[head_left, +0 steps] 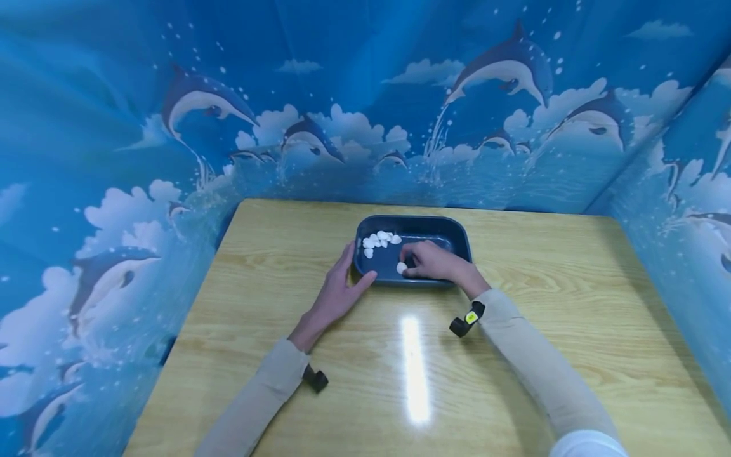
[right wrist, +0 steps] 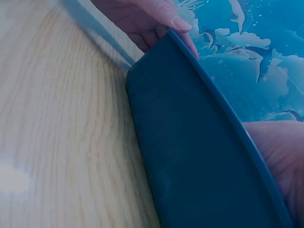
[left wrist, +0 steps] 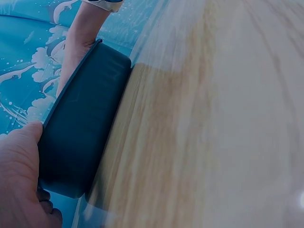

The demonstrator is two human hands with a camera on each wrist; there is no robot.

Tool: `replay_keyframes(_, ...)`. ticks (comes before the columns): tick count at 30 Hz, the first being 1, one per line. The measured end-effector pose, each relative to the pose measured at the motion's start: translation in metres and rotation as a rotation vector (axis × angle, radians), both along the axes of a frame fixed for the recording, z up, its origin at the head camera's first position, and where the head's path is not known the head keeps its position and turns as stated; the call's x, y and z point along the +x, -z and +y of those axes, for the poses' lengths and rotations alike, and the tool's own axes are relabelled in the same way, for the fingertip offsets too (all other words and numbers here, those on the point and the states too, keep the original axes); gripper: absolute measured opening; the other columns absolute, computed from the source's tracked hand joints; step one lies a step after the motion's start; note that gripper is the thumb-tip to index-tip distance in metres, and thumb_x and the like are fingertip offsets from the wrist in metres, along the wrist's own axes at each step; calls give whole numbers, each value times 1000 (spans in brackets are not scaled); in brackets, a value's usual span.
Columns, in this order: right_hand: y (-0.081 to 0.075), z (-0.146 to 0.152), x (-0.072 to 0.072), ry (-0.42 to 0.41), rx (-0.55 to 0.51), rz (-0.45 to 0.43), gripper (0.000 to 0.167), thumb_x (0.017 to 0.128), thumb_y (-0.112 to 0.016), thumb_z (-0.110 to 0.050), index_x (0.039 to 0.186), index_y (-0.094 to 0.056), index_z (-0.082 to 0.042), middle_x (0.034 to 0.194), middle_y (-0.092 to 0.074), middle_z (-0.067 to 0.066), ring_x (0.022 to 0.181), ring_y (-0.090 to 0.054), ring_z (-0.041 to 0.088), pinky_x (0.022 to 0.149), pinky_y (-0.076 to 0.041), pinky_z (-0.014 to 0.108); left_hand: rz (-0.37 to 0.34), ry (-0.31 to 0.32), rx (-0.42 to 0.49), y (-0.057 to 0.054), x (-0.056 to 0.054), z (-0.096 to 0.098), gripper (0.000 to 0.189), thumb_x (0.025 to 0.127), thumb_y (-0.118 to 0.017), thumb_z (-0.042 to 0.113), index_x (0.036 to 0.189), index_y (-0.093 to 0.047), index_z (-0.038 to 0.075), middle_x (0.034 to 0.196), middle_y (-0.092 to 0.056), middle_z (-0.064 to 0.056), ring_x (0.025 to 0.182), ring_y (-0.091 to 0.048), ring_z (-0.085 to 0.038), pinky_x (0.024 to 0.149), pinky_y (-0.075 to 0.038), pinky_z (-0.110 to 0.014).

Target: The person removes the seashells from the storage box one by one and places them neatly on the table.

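Note:
A dark blue rectangular basin [head_left: 411,219] with rounded corners stands on the table. Several small white rounded pieces [head_left: 378,240] lie grouped at its left end. My left hand [head_left: 337,289] holds the near left corner, thumb at the rim and fingers along the outer side; the right wrist view shows this same hand [right wrist: 147,16] past the basin's far end. Reaching over the near right rim, my right hand [head_left: 433,260] pinches one white rounded piece [head_left: 402,268] low inside the basin. In both wrist views the basin wall [left wrist: 88,118] hides the contents.
The wood-grain table [head_left: 274,254] extends around the basin, with a bright light reflection [head_left: 415,374] in front. Dolphin-printed blue curtains [head_left: 365,76] stand behind and at both sides. Each wrist carries a small black camera [head_left: 315,379].

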State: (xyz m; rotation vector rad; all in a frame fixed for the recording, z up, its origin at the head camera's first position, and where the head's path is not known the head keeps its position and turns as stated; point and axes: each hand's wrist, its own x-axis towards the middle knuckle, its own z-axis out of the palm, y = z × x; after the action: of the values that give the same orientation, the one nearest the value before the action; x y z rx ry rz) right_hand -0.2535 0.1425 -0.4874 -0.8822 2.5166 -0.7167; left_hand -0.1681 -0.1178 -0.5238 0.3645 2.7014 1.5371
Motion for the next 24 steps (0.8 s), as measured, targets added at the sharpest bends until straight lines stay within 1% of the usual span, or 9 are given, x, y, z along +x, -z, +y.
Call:
replay_keyframes(6,3,-2,0,21,-13,-10,22,95,-77,-22,109,-70,-7,66,-54,-1,57,-47,13,54,-38,28,9,-5,7,0,1,-1,87,104,-65,42,168,-15,8,175,-14,-13,160,-15,-25,129,-20,-51)
replay_keyframes(14,5,-5,-3,49,-45,4,19,90,-80,-19,102,-71,-7,63,-52,-3,56,-45,12,54,-37,27,5,-2,9,1,0,-2,86,105,-64,41,168,-15,9,175,-14,-12,160,-15,-24,129,-20,-50)
replay_keyframes(17,6,-5,-4,46,-45,2,20,91,-80,-20,103,-71,-7,63,-51,-4,56,-45,11,54,-37,27,9,-2,18,1,0,-3,86,105,-64,41,167,-16,8,175,-15,-13,160,-16,-24,129,-21,-50)
replay_keyframes(24,6,-3,-9,43,-57,-20,19,92,-78,-17,105,-72,-7,64,-52,-2,57,-46,13,53,-37,28,12,3,25,2,-1,-2,85,105,-64,41,168,-16,9,175,-15,-12,160,-16,-23,129,-21,-50)
